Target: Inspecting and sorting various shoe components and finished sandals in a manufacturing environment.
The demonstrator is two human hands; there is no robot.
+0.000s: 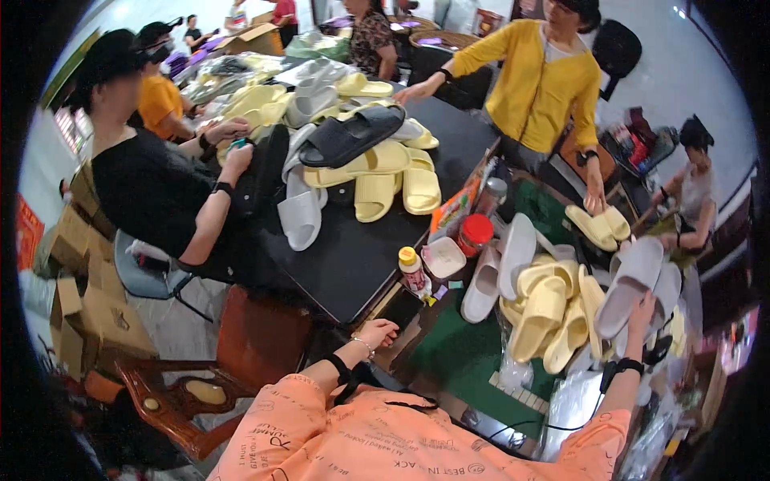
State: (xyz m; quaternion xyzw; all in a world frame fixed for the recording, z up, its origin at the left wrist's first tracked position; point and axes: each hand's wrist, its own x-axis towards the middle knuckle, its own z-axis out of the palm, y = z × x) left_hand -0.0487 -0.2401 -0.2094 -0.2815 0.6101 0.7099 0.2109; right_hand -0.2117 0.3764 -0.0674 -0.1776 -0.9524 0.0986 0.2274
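My right hand (pixel 641 309) grips a grey slide slipper (pixel 629 287) at the right side of the green-topped table, over more grey slippers. My left hand (pixel 378 334) is by the table's near left edge, its fingers curled in with nothing visible in them. A dark flat object (pixel 399 313) lies just beside it. Between my hands, a heap of pale yellow slippers (pixel 539 319) rests on the green surface (pixel 449 346). Two more grey slippers (pixel 482 287) lean at the heap's left side.
A bottle with a yellow cap (pixel 414 271), a white tub (pixel 443 258) and a red-lidded jar (pixel 476 234) stand ahead. Beyond, a black table (pixel 337 272) bears piled slippers. One person in yellow (pixel 533 80) touches slippers; another in black (pixel 160 176) works at left. A wooden chair (pixel 265 337) stands left.
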